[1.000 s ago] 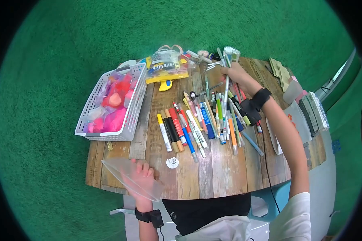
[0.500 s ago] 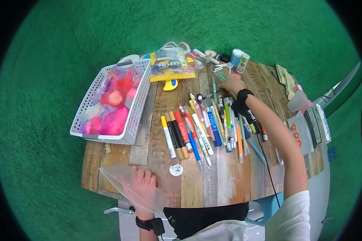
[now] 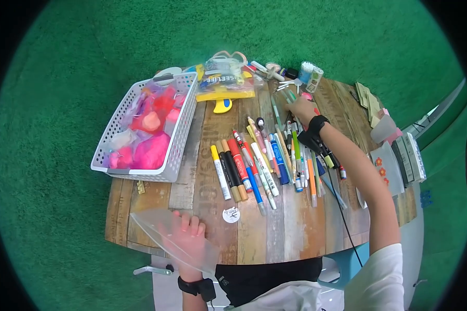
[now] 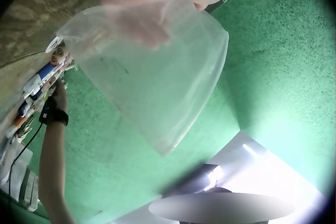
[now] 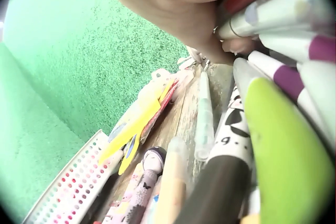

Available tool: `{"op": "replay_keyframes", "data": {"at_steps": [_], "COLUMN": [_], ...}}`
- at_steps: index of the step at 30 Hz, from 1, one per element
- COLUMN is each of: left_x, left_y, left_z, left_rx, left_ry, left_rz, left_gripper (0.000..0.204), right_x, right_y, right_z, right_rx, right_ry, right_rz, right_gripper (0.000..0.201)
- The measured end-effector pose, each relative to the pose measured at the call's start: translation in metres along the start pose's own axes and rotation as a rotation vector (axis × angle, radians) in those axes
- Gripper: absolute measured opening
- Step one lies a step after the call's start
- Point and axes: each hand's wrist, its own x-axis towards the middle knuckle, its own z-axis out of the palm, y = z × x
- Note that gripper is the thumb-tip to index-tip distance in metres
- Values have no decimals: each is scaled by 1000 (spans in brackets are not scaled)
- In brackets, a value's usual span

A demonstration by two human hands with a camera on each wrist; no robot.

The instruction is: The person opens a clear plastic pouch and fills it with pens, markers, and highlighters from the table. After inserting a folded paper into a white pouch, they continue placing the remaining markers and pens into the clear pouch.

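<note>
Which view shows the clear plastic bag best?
The left wrist view: the bag spreads large there, edges plain. The head view shows it smaller, lower left; the right wrist view doesn't show it.

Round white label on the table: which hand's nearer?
Left. The left hand is just left of the round white label, slightly closer to the person; the right hand is well away, across the pens, toward the table's far edge.

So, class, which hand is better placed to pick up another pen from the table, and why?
Probably the right hand: it is at the far side of the pens, while the left hand is apart from them, holding a clear plastic bag.
</note>
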Motion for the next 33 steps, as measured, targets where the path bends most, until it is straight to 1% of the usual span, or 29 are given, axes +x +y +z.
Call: {"op": "replay_keyframes", "data": {"at_steps": [1, 3, 4, 6, 7, 8, 10, 11, 12, 14, 16, 18, 19, 20, 22, 24, 26, 28, 30, 31, 32, 33], "left_x": [1, 0, 1, 0, 1, 0, 0, 0, 0, 0, 1, 0, 0, 0, 1, 2, 2, 4, 5, 6, 5, 5], "left_y": [0, 0, 0, -1, -1, -1, -1, -1, -1, 0, 0, 0, 1, 0, 0, 0, 1, 2, 3, 3, 3, 4], "left_z": [0, 0, -1, -3, -3, -3, -3, -2, -3, -3, -3, -2, -3, -3, -4, -4, -5, -7, -9, -8, -8, -7], "left_rx": [-6, 25, 19, 5, -5, -5, -15, -2, 13, 12, 18, 57, 60, 63, 64, 117, 111, 104, 108, 115, 111, 108], "left_ry": [-3, -5, -7, 42, 40, 33, 26, 35, 44, 54, 62, 4, 11, -12, -28, -53, -64, -81, -132, -133, -124, -115], "left_rz": [4, 5, 5, 24, 15, 15, 4, 18, 32, 28, 28, 28, 22, 28, 24, 51, 36, 20, 11, 2, 1, 0], "left_gripper": [43, 41, 41, 45, 45, 44, 44, 43, 43, 43, 42, 38, 38, 37, 37, 36, 35, 35, 35, 35, 35, 35], "right_x": [2, 4, 5, 4, 2, -1, -7, -24, -35, -50, -51, -66, -78, -88, -104, -123, -142, -160, -181, -193, -200, -206], "right_y": [-5, -14, -20, -26, -24, -22, -19, -30, -34, -34, -20, -12, -13, -10, 0, 11, 24, 35, 35, 33, 41, 50], "right_z": [-4, -12, -21, -40, -49, -57, -71, -80, -86, -93, -95, -102, -110, -115, -126, -142, -155, -162, -167, -170, -168, -163], "right_rx": [-4, 271, 266, 525, 651, 638, 908, 1022, 1014, 1176, 1197, 1165, 1095, 1092, 1169, 1154, 1127, 1128, 1157, 1095, 1100, 1080], "right_ry": [2, 1, 2, 168, 170, 178, 224, 255, 262, 291, 327, 332, 353, 353, 385, 389, 431, 445, 496, 469, 476, 503], "right_rz": [-7, -41, -44, -40, -80, -78, -78, -28, -25, 32, 14, -70, -19, -5, -57, -28, -6, -15, -46, 32, 43, -45], "right_gripper": [38, 38, 38, 40, 35, 35, 29, 25, 25, 20, 19, 21, 24, 24, 21, 22, 22, 20, 17, 15, 15, 14]}}
